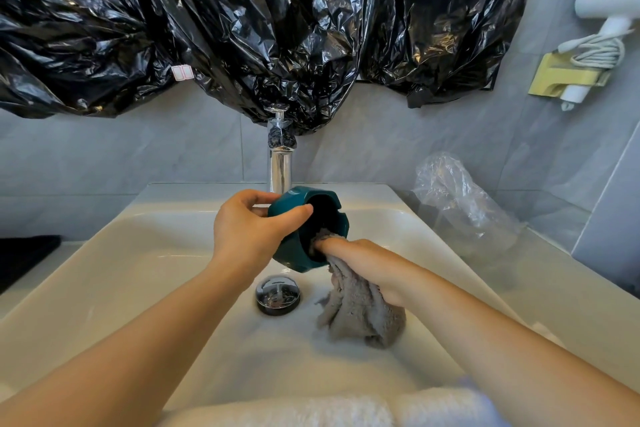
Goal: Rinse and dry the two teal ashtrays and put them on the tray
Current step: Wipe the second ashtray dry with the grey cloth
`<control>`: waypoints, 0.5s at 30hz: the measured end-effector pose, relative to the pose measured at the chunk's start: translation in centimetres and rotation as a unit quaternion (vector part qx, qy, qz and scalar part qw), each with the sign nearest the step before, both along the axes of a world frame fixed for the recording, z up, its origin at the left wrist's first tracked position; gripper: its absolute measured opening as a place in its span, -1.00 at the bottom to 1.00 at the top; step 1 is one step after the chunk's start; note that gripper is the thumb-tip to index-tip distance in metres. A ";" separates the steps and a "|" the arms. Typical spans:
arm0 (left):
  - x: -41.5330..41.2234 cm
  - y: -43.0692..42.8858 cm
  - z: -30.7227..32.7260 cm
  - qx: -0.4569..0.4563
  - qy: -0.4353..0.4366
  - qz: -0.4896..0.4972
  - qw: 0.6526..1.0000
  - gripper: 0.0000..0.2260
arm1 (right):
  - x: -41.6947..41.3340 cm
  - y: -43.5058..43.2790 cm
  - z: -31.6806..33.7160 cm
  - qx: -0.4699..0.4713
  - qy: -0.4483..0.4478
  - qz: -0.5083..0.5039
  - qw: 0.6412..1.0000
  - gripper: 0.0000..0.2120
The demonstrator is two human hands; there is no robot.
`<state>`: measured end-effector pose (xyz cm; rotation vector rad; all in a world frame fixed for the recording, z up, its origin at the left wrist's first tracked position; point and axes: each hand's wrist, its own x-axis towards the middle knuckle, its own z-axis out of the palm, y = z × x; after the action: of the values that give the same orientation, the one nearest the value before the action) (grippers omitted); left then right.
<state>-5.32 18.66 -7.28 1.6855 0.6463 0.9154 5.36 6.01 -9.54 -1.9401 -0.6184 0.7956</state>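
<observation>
Over the white sink [114, 263] my left hand [249, 232] grips a teal ashtray [294, 246], tipped on its side with the opening facing right. My right hand [367, 263] holds a grey cloth [360, 308] and pushes its fingers, wrapped in the cloth, into the ashtray's bowl. The rest of the cloth hangs down toward the basin. The second ashtray and the tray are out of sight.
A chrome tap [281, 166] stands behind the ashtray, with a chrome drain plug [278, 295] below it. Black plastic sheeting [242, 21] covers the wall above. Crumpled clear plastic [457, 194] lies on the right counter. A white hair dryer [602, 10] hangs at the top right. White towelling [329, 409] lies along the front edge.
</observation>
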 end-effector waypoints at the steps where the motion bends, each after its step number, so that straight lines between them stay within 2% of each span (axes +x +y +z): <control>1: 0.0 0.0 0.0 0.008 0.004 -0.005 1.000 -0.59 | 0.0 0.0 -0.2 -0.004 -0.004 0.002 1.000 -0.65; 2: 0.0 -0.1 0.0 0.017 0.012 -0.013 1.000 -0.59 | 0.3 0.1 -0.4 -0.009 -0.029 0.003 1.000 -0.66; 4: 0.0 -0.4 -0.2 0.041 0.037 -0.037 0.998 -0.60 | 0.9 -0.2 -0.6 -0.013 -0.134 -0.003 0.991 -0.72; 6: 0.1 -0.6 -0.1 0.060 0.059 -0.058 0.995 -0.62 | 1.5 -0.6 -0.4 -0.022 -0.250 -0.024 0.968 -0.74; 9: 0.1 -0.3 0.2 0.059 0.059 -0.073 0.994 -0.61 | 1.5 -1.1 0.2 -0.016 -0.350 -0.042 0.936 -0.70; 12: 0.0 0.0 0.2 0.054 0.055 -0.083 0.994 -0.61 | 1.4 -0.9 0.0 0.024 -0.345 -0.022 0.938 -0.91; 15: 0.0 0.0 -0.1 0.041 0.075 -0.102 0.991 -0.55 | 1.9 -0.9 -0.6 0.035 -0.290 -0.025 0.956 -0.84</control>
<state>-5.32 18.64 -7.38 1.8693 0.5282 0.6826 7.28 5.11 -10.15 -2.1151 -0.9238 0.1522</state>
